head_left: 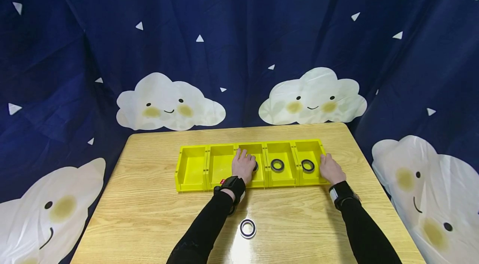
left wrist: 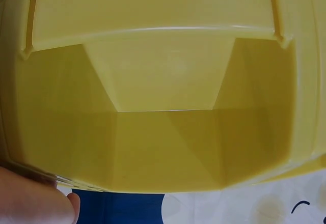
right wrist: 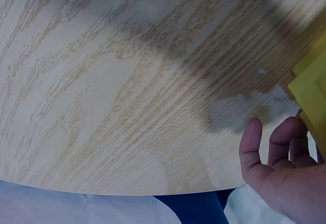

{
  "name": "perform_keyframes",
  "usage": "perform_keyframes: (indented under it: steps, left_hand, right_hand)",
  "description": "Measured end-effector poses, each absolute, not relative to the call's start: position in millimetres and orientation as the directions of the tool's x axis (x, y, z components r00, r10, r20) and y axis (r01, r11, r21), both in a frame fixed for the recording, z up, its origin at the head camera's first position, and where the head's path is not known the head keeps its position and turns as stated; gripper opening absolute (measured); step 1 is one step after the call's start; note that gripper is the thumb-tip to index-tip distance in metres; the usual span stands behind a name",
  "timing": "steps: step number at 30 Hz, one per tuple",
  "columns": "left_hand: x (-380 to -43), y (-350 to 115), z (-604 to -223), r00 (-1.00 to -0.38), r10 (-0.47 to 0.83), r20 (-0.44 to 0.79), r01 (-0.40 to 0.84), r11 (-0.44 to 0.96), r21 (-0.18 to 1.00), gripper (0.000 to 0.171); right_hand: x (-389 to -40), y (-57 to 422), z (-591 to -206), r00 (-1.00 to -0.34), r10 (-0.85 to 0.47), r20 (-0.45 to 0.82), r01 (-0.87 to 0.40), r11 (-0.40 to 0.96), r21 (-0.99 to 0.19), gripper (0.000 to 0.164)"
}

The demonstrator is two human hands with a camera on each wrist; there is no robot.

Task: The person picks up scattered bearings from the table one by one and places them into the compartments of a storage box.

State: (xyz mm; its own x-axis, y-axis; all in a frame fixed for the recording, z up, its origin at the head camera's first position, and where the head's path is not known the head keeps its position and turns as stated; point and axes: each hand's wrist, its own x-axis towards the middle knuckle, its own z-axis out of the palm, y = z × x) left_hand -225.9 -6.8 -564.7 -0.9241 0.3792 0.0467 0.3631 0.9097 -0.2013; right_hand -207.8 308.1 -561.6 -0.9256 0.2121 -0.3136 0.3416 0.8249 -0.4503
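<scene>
A row of joined yellow bins [head_left: 220, 160] stands on the wooden table. Over the third bin from the left is my left hand [head_left: 243, 165], its fingers reaching toward the bin's back. Beside those fingers, a dark ring-shaped bearing [head_left: 256, 166] shows partly, the rest hidden by the hand. At the row's right end, my right hand [head_left: 332, 169] touches the outer wall of the last bin [right wrist: 313, 91], with loosely bent fingers. Bearings also lie in the fourth bin [head_left: 277, 165] and the fifth bin [head_left: 308, 166]. The left wrist view shows an empty bin [left wrist: 163, 147] and part of the left hand [left wrist: 35, 198].
One more bearing [head_left: 248, 228], silver-rimmed with a dark ring, lies on the table [head_left: 149, 214] in front of the bins, between the forearms. The two leftmost bins hold nothing visible. A dark blue curtain [head_left: 239, 48] with white clouds hangs behind and beside the table.
</scene>
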Motion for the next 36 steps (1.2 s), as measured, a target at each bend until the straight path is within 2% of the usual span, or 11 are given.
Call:
perform_keyframes:
  steps: [10, 18, 25, 32, 36]
  left_hand:
    - [-222.2, -7.5, -564.2, -0.924, 0.379, 0.057, 0.361, 0.91, -0.203, 0.029]
    - [-220.4, -17.1, -565.1, -0.887, 0.436, 0.152, 0.408, 0.895, -0.181, 0.029]
    - [-211.5, -32.2, -555.3, -0.869, 0.464, 0.174, 0.465, 0.885, -0.038, 0.061]
    - [-195.2, -46.6, -544.8, -0.85, 0.472, 0.233, 0.497, 0.865, 0.063, 0.065]
    - [-182.4, -54.9, -543.2, -0.842, 0.471, 0.263, 0.513, 0.85, 0.122, 0.061]
  right_hand:
    - [-207.3, 307.7, -562.5, -0.929, 0.207, -0.307, 0.332, 0.832, -0.444, 0.056]
    - [-206.9, 306.9, -563.0, -0.932, 0.209, -0.297, 0.329, 0.831, -0.449, 0.056]
    - [-207.6, 306.1, -561.2, -0.932, 0.207, -0.299, 0.328, 0.832, -0.448, 0.056]
    - [-206.8, 306.2, -559.0, -0.929, 0.207, -0.306, 0.333, 0.829, -0.449, 0.056]
    - [-206.7, 308.1, -558.8, -0.931, 0.198, -0.308, 0.328, 0.827, -0.458, 0.057]
